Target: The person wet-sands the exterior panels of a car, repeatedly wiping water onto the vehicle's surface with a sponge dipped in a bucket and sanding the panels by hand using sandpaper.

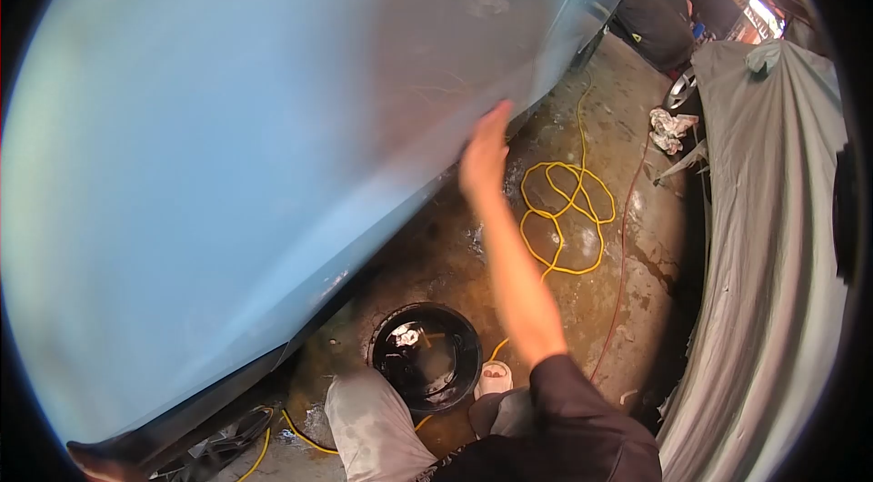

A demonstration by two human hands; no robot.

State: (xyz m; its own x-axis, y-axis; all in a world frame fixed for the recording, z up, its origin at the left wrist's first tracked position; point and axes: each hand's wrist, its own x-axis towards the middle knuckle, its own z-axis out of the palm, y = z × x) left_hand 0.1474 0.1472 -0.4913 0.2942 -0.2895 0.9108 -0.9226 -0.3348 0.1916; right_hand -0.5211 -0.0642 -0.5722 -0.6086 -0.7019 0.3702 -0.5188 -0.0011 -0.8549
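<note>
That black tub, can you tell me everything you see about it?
The tub is round and black, and looks like plastic, with a rim. It stands upright on the floor, right by the person's knee. Dark, shiny liquid seems to lie inside, with bright reflections. I can't tell whether the knee touches it.

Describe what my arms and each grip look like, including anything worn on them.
Your right arm has a dark short sleeve, with the forearm bare. The right grip is a bare hand; no glove or watch shows. What seems to be the left grip is shadowed and cut off, so I can't make out details.
</note>
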